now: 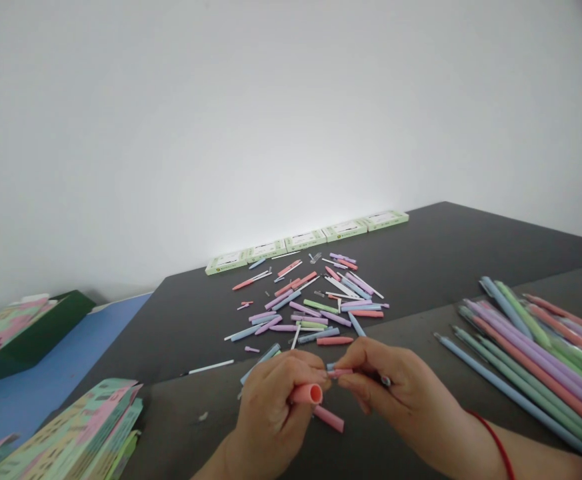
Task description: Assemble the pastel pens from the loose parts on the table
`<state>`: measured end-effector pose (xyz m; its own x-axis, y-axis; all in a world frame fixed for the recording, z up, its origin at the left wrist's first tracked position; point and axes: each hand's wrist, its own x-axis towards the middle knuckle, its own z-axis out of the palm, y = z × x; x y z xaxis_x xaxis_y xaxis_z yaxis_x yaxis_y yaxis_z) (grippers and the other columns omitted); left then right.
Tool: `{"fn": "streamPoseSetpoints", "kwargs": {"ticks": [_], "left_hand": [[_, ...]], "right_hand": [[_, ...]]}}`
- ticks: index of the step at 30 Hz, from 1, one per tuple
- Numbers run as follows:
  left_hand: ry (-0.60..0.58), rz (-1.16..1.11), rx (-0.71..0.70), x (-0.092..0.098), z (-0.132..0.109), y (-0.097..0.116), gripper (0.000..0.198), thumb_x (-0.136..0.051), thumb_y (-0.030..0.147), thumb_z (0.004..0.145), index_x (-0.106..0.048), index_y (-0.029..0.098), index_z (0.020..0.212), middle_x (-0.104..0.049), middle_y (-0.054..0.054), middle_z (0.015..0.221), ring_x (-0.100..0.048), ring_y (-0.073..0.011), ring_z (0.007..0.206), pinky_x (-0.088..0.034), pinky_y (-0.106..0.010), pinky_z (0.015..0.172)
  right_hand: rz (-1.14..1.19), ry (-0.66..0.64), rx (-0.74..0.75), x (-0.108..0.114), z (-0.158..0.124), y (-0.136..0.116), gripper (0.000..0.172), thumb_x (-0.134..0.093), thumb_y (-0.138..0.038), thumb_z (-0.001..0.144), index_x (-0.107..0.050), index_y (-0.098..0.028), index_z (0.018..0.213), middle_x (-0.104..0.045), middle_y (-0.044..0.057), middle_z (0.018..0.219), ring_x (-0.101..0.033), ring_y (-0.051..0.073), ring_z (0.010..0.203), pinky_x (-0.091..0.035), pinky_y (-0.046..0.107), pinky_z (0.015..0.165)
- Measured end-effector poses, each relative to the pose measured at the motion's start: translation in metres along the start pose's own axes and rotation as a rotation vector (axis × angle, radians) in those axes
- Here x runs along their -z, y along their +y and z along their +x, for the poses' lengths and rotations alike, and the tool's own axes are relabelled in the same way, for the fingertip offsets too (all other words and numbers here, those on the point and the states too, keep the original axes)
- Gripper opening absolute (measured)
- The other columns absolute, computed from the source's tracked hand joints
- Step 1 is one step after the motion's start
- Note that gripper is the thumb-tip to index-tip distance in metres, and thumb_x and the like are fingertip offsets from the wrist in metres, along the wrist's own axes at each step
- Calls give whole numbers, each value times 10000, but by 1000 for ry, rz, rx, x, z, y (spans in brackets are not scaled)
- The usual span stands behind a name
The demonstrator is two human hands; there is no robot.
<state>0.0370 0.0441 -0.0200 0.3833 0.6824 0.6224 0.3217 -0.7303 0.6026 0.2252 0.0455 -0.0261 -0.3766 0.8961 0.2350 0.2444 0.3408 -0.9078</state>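
Observation:
My left hand (271, 413) is closed around a pink pen barrel (307, 394) whose open end faces me. My right hand (395, 393) pinches a small pink pen piece (339, 373) against the left fingers, just above the barrel. Another pink pen part (329, 419) lies on the dark table (435, 260) under my hands. A red string circles my right wrist (493, 437). Beyond my hands lies a scatter of several loose pastel pen parts (315, 300).
A row of finished pastel pens (535, 353) lies at the right. Several light green boxes (305, 241) line the far table edge by the white wall. Stacks of flat printed cartons (71, 433) sit at the lower left, more in a green tray (25, 330).

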Motion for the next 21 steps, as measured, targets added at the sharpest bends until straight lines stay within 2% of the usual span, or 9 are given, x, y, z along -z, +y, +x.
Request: {"fn": "streamPoseSetpoints", "kwargs": {"ticks": [3,7,9,12,16,18,21], "left_hand": [[-29,-18,99,-1,1,-4,125,-539,118,865,-584,218,804,-632,6,733,-630,-131,669,-522,-210,607],[-112,-61,358,-3,3,-6,65,-535,225,884,-558,219,823,-581,15,717,-596,-114,536,-533,-200,488],[-139,-81,431,-4,5,-6,57,-543,252,877,-544,220,830,-554,31,684,-595,-113,506,-534,-201,469],[-153,-92,460,-4,8,-5,62,-570,240,853,-539,225,906,-548,49,665,-582,-111,505,-527,-204,484],[-154,-108,483,3,14,-6,270,-613,202,803,-502,237,1046,-496,73,675,-508,-101,525,-485,-192,485],[-176,1,467,9,16,-7,251,-618,236,806,-508,233,1032,-496,64,691,-504,-112,563,-464,-199,519],[-247,195,403,15,19,-7,147,-583,294,846,-536,220,964,-555,35,732,-524,-138,638,-427,-224,599]], "right_hand": [[92,18,-58,-4,3,5,170,-507,-301,912,-571,-198,793,-522,-48,591,-479,104,538,-353,207,521],[244,35,-166,-11,9,12,181,-493,-312,908,-542,-182,792,-438,-75,526,-404,92,495,-308,206,487],[316,27,-205,-14,11,14,180,-498,-318,897,-520,-182,782,-407,-83,525,-353,84,476,-267,202,456],[394,15,-264,-16,13,14,187,-508,-346,876,-486,-190,775,-365,-95,527,-286,78,455,-217,199,423],[391,46,-266,-7,17,12,192,-494,-371,876,-467,-200,794,-321,-106,522,-234,79,441,-201,203,418],[301,71,-190,2,19,9,187,-488,-362,886,-473,-197,797,-321,-98,548,-251,82,460,-220,206,437],[15,97,-65,14,19,2,144,-491,-307,895,-508,-194,806,-405,-66,597,-362,99,519,-275,216,491]]}}
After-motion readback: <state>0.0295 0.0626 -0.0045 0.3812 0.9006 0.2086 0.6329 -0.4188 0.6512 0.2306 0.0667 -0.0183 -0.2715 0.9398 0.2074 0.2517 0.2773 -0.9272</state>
